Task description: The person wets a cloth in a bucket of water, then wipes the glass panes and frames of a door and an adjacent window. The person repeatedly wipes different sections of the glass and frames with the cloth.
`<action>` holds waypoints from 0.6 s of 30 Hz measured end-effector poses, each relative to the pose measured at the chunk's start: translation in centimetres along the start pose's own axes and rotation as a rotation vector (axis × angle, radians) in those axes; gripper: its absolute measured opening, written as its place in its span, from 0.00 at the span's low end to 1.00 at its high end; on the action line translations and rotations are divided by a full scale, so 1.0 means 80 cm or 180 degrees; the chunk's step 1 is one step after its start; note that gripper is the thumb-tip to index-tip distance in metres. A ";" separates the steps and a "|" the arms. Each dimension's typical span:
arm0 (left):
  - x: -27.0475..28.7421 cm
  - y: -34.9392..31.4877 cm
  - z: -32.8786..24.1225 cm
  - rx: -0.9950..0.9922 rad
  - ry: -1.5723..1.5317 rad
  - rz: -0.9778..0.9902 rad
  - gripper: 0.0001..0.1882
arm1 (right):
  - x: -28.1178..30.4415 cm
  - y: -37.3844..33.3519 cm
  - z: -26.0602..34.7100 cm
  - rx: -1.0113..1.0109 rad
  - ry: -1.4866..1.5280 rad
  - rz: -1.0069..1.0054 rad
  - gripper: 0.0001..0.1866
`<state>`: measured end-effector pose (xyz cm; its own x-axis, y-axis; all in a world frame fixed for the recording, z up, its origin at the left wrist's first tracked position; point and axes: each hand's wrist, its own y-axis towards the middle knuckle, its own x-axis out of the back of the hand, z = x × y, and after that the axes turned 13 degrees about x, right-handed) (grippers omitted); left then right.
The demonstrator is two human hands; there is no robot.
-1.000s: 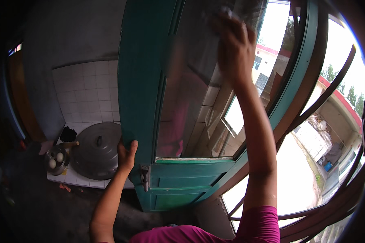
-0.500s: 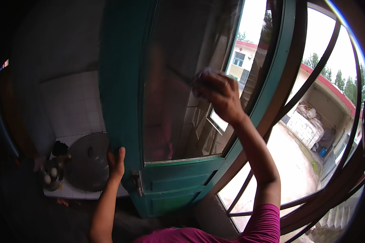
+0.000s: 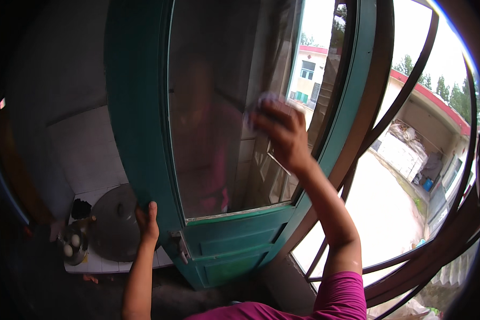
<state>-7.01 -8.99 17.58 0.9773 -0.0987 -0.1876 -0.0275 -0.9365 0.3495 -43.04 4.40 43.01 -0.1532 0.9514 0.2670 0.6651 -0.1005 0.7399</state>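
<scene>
A green door (image 3: 144, 160) with a tall glass pane (image 3: 208, 128) stands in front of me. My left hand (image 3: 148, 223) grips the door's left edge beside the metal handle (image 3: 181, 246); its thumb lies on the near side and the fingers go behind the edge, partly hidden. Against the glass, in the pane's upper right half, is my right hand (image 3: 284, 133), closed around a crumpled pale purplish cloth (image 3: 266, 101). Hand and cloth are slightly blurred. Reflections of a person and of the yard show in the pane.
Left of the door, a white-tiled counter (image 3: 108, 265) carries a large dark round lid (image 3: 114, 224) and a bowl with pale round things (image 3: 73, 245). Curved dark window bars (image 3: 410, 101) stand at the right, with a bright yard (image 3: 381, 205) beyond.
My right hand has moved a little left with the cloth along the glass. My left hand keeps its hold on the door edge. The whole view has shifted slightly.
</scene>
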 end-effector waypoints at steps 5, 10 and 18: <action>-0.007 0.025 0.019 -0.0201 0.0137 -0.0156 0.29 | 0.001 -0.174 0.116 0.0543 0.0956 0.1100 0.24; 0.004 0.035 0.033 -0.0051 0.0599 -0.0287 0.30 | 0.026 -0.126 0.024 0.0859 0.0308 0.0968 0.29; -0.020 0.034 0.048 -0.0450 0.0335 -0.0568 0.29 | 0.122 0.148 -0.301 0.0713 -0.1883 -0.0113 0.36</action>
<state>-9.41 -12.65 15.33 0.9807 0.1064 -0.1639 0.1698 -0.8789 0.4458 -54.25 5.49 69.23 0.2094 0.9594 -0.1892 0.8136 -0.0636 0.5779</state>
